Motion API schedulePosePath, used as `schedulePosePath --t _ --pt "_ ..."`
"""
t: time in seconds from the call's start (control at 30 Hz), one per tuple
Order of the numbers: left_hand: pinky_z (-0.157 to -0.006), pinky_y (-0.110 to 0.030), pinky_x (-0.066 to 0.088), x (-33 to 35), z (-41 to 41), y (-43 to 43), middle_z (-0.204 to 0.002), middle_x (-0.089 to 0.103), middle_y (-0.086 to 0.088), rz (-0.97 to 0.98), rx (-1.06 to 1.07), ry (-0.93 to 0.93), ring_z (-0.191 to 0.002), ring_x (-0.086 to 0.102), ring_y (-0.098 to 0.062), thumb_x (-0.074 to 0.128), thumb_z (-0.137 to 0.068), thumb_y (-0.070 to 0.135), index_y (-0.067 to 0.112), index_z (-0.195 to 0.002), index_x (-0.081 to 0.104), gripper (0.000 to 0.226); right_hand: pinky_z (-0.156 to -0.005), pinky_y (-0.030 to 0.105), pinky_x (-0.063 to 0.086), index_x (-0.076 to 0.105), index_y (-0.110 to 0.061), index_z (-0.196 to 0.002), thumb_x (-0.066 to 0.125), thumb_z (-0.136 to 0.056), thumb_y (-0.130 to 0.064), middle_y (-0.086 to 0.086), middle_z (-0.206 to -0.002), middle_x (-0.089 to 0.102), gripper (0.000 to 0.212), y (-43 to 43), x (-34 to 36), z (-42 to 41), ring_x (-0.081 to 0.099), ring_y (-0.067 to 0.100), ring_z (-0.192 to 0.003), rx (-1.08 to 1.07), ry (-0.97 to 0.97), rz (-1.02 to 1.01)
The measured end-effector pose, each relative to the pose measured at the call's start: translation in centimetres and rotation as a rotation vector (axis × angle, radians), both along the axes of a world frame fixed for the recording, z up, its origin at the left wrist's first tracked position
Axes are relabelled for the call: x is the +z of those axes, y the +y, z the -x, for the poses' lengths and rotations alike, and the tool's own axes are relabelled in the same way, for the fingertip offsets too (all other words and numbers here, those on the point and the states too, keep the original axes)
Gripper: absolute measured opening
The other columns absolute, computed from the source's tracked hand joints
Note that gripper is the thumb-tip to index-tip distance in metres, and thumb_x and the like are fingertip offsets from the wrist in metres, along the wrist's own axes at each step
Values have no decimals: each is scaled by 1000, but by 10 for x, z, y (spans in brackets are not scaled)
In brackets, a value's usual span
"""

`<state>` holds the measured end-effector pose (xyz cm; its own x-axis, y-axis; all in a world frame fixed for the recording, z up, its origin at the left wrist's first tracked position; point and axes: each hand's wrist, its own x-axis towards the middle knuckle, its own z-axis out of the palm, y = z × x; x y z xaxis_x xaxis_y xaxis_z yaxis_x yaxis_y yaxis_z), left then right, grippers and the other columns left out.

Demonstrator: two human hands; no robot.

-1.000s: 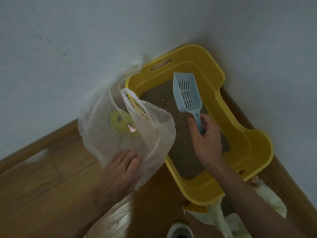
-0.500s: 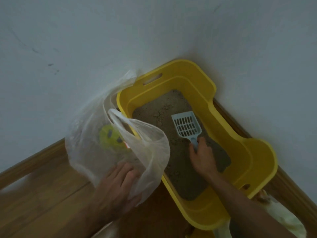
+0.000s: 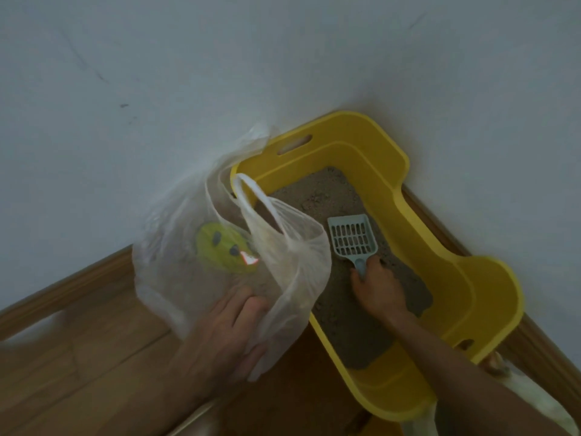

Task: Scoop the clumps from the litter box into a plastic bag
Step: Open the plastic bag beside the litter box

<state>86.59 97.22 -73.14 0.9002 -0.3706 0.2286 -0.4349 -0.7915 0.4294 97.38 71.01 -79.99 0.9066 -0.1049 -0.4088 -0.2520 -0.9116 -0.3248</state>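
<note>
A yellow litter box (image 3: 490, 297) stands in the wall corner, its bottom covered with brown-grey litter (image 3: 317, 196). My right hand (image 3: 379, 289) grips the handle of a pale blue slotted scoop (image 3: 351, 236), whose head lies low on the litter in the middle of the box. To the box's left hangs a translucent plastic bag (image 3: 176, 247) with a green smiley print, its mouth open toward the box. My left hand (image 3: 226, 332) holds the bag at its lower side, fingers under the film.
White walls meet behind the box. A wooden baseboard (image 3: 63, 291) runs along both walls above a wood floor (image 3: 78, 372). Pale cloth or plastic (image 3: 528, 394) lies at the box's near right corner.
The scoop has come down from above the box and now lies on the litter. The bag stays held beside the box; the view has shifted.
</note>
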Motion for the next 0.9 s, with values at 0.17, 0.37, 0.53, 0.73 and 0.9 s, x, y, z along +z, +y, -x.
schedulePosePath --t 0.17,0.37,0.53,0.73,0.9 --pt "-72 -28 41 1 0 -5 -97 44 -2 -6 -3 -42 -83 49 -23 56 -74 21 13 -99 47 27 -72 43 58 51 -17 -100 43 -97 -48 6 -97 62 33 -5 16 -4 63 22 -80 142 67 147" --pt "-64 -27 41 6 5 -5 -89 48 -3 21 13 -135 -74 48 -22 55 -82 12 13 -93 46 15 -57 26 52 56 -21 -88 41 -101 -39 -1 -74 59 27 16 89 -34 56 9 -61 312 -42 57" --pt "-63 -27 42 5 12 -7 -79 62 -8 -43 -10 -187 -69 54 -23 56 -79 10 11 -94 47 17 -79 29 55 66 -23 -113 40 -103 -25 5 -105 69 28 63 159 -40 66 17 -97 233 142 -876" --pt "-56 -30 45 9 9 -6 -75 61 -4 -41 -29 -130 -65 56 -22 59 -77 10 14 -91 47 19 -86 30 54 61 -8 -121 60 -89 -20 6 -111 70 35 78 184 -26 66 20 -106 398 305 -1179" --pt "-57 -28 46 21 5 4 -88 57 1 -48 -67 36 -76 57 -19 76 -63 37 17 -98 46 49 -80 25 54 68 -10 -105 65 -81 -7 8 -96 73 25 67 197 -19 69 18 -93 457 206 -1138"
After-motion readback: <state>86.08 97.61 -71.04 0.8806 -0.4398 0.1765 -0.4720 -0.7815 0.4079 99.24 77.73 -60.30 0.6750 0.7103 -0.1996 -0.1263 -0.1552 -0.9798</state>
